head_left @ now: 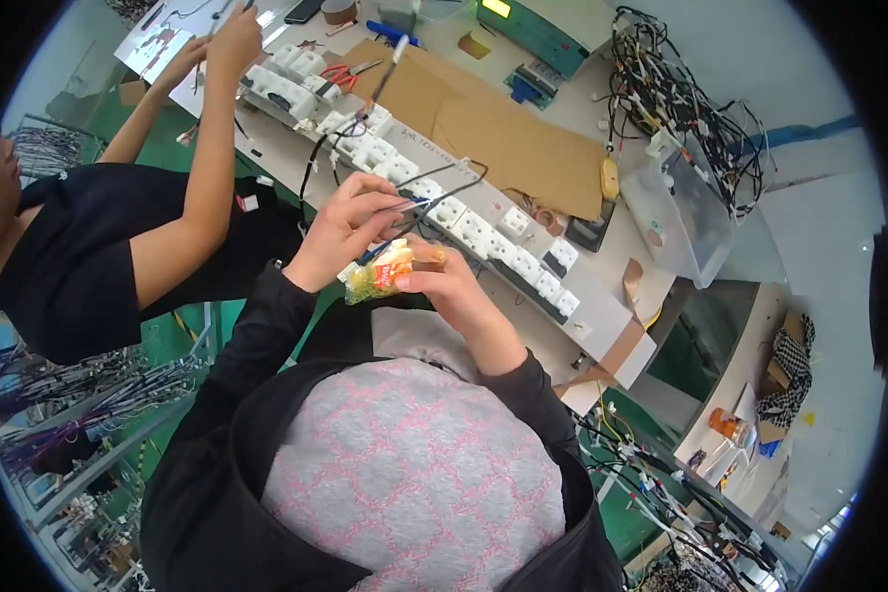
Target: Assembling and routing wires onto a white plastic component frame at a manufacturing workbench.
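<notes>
Close to the near edge of the bench, my left hand [345,225] is closed in a pinch on a dark cable [469,181] with thin blue and white wire ends. That cable loops over the row of white connector blocks [479,235] on the long board. Just below and to the right, my right hand [456,294] is curled around a small crinkled plastic packet [365,284], yellow-green with an orange-red label. Its thumb presses on the label. The two hands almost meet, and the fingertips are partly hidden between them.
On the left stands a co-worker, whose raised hand [235,41] grips a cable. Red-handled pliers [337,75] and a brown cardboard sheet [523,148] lie behind the board. A clear plastic bin [686,232] and a tangled cable bundle [676,109] are at the right. A green device [533,35] sits at the back.
</notes>
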`<state>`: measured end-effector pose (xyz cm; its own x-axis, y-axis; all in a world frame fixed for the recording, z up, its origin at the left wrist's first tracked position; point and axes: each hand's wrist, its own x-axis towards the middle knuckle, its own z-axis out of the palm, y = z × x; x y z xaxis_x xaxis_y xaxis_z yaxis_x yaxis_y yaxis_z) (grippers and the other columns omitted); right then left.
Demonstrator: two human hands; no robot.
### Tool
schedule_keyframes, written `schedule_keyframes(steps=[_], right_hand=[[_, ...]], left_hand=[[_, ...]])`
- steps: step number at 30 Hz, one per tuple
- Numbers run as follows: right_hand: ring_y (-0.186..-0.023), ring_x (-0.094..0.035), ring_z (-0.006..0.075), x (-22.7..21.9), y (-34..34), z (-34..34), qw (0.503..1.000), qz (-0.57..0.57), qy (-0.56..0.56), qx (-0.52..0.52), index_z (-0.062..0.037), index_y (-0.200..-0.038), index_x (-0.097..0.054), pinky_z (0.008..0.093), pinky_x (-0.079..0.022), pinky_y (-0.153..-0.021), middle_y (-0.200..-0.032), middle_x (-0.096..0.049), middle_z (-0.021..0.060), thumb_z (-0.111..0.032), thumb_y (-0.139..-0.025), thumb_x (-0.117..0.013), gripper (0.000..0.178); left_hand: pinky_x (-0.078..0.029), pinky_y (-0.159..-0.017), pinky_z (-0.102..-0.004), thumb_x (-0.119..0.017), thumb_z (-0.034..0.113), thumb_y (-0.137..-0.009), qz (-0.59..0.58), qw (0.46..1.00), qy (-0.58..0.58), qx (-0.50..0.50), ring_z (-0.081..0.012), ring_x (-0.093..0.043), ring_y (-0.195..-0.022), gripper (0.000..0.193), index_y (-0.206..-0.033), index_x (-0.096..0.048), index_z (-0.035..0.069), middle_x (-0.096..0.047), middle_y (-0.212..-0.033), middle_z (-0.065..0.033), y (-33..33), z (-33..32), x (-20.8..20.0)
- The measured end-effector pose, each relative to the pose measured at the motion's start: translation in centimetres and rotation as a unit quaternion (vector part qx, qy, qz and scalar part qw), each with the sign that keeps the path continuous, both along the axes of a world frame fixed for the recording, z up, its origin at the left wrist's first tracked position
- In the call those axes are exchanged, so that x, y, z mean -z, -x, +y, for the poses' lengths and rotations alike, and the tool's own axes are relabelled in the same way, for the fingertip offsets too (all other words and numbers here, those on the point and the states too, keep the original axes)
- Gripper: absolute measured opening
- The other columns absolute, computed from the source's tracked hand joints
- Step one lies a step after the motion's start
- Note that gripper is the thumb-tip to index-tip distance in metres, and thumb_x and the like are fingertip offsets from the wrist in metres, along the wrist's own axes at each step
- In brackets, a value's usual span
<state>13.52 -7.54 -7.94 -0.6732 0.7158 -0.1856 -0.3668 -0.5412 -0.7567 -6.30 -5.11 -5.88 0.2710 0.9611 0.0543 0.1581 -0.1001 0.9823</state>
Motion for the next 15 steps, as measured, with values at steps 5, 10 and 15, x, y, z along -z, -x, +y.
schedule_keyframes(steps=[5,10,15], right_hand=[[-0.11,-0.061,0.0223,-1.7,-0.3,2.2,0.998,0.045,0.032,-0.001,0.0058,-0.127,-0.055,0.0352,-0.046,-0.097,-0.126,-0.059,0.017,-0.016,-0.078,-0.07,0.055],[-0.119,-0.058,0.0355,-1.6,0.8,4.0,0.972,0.206,0.112,0.031,0.0059,-0.127,-0.054,0.0431,-0.047,-0.1,-0.132,-0.053,0.0255,-0.023,-0.079,-0.069,0.058],[-0.122,-0.056,0.0362,-3.3,0.5,5.8,0.994,-0.002,-0.111,-0.007,0.0035,-0.105,-0.067,0.0437,-0.047,-0.099,-0.132,-0.053,0.023,-0.018,-0.073,-0.077,0.04]], left_hand=[[-0.053,-0.082,-0.031,-0.059,-0.008,-0.084,0.173,0.972,-0.159,-0.02,-0.0192,-0.067,-0.096,0.033,-0.108,-0.073,0.01,-0.053,-0.114,-0.0094,1.3,2.0,-1.0],[-0.051,-0.081,-0.0301,-0.062,-0.006,-0.082,0.178,0.966,-0.183,-0.038,-0.0206,-0.066,-0.089,0.031,-0.106,-0.073,0.01,-0.055,-0.11,-0.0095,1.6,3.1,-0.6],[-0.05,-0.074,-0.0322,-0.07,0.002,-0.08,0.199,0.944,-0.21,-0.159,-0.0215,-0.062,-0.088,0.025,-0.104,-0.072,0.01,-0.059,-0.096,-0.006,3.2,3.4,0.6]])
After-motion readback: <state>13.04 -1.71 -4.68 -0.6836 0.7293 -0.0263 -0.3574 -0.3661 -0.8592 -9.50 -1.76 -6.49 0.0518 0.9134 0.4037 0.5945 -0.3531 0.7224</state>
